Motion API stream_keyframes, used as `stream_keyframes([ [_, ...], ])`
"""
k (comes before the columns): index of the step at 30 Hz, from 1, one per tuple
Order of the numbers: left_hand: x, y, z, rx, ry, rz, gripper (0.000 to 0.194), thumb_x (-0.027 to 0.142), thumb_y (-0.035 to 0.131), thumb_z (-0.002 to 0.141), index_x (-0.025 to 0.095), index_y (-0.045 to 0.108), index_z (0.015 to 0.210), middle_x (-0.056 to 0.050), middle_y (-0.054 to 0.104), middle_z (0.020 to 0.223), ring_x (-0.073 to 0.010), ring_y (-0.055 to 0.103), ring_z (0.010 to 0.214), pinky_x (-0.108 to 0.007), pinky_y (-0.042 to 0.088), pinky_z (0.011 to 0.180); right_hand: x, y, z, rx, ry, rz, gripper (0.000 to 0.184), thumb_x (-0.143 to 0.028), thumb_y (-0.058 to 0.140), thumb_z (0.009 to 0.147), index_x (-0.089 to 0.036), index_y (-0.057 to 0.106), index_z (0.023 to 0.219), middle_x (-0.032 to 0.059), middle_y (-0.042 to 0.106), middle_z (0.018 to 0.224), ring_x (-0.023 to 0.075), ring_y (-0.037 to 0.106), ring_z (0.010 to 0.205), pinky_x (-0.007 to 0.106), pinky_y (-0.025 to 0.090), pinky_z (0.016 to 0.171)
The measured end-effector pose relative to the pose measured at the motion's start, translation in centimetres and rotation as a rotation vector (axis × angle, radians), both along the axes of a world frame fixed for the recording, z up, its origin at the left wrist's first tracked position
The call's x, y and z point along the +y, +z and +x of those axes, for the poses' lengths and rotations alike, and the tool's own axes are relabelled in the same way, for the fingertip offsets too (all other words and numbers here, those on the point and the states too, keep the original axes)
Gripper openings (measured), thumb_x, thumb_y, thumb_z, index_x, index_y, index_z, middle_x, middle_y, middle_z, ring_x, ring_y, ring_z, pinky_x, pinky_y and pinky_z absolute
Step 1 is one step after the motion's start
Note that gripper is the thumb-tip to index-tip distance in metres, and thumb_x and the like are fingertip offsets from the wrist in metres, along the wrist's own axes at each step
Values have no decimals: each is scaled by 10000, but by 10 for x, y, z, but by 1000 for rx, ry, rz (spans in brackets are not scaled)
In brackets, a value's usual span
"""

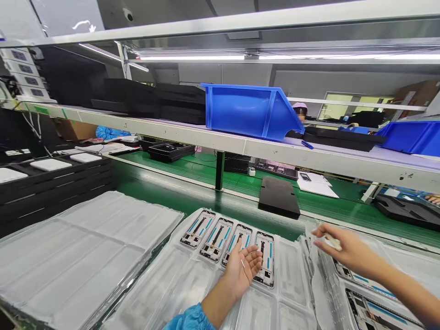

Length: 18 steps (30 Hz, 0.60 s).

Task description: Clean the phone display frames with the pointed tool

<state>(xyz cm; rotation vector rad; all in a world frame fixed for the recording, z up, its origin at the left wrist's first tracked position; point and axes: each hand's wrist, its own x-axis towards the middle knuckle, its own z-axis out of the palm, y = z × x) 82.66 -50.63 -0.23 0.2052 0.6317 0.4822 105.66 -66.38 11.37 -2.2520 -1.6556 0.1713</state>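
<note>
My left hand (242,270) is palm up with its fingers loosely curled and apart, above a clear plastic tray (192,270). A small white sliver (242,264) shows against the palm. Behind the hand, several phone frames (216,239) with blue strips and dark ribbon cables lie in the tray's upper pockets. My right hand (347,250) is bent over the left edge of a second tray stack (321,279), its fingers curled around a small cream-coloured piece (332,241) whose kind I cannot make out. More phone frames (374,311) lie under that forearm.
A stack of clear trays (85,247) stands at the left, with black foam trays (51,188) behind. A black foam block (279,197) rests on the green bench (154,181). Above runs a shelf (172,133) carrying a blue bin (244,112). A person (300,110) is beyond it.
</note>
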Motion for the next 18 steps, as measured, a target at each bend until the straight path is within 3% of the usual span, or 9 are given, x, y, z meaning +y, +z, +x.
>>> stream_keyframes([
  [2,1,1,1,14,-4,5,360,359,446,972,65,614,853,-106,644,643,-142,595,497,-205,468,469,33,-10,-21,-46,87,-97,121,-211,452,909,-252,566,898,44,698,948,177,632,860,291,448,778],
  [4,1,2,1,25,-12,11,330,312,443,974,68,605,822,-80,619,608,-118,553,455,-181,416,427,64,-23,-37,-57,122,-169,160,-80,496,834,-217,569,871,30,672,853,162,596,790,274,417,724],
  [6,1,3,2,43,-15,18,299,254,439,971,68,598,799,-64,601,590,-103,524,433,-169,390,410,90,-38,-47,-70,135,-222,143,-59,577,783,-188,584,845,17,637,791,158,574,756,271,406,690],
  [8,1,3,2,59,-10,27,267,205,442,961,71,594,788,-53,589,586,-95,509,429,-163,381,406,108,-52,-50,-92,143,-256,73,-170,637,831,-163,602,894,7,612,822,154,569,760,291,437,703],
  [12,2,3,3,64,-9,35,243,161,443,943,76,598,776,-47,574,599,-95,499,445,-167,382,405,121,-71,-51,-126,159,-271,213,-343,619,917,-152,612,1010,23,623,944,160,600,843,345,501,773],
  [18,6,7,6,134,-27,30,216,108,443,887,87,609,750,-54,569,614,-108,492,441,-202,411,399,121,-74,-53,-159,156,-256,247,-215,593,894,-152,579,1133,66,665,1036,215,637,970,375,507,830],
])
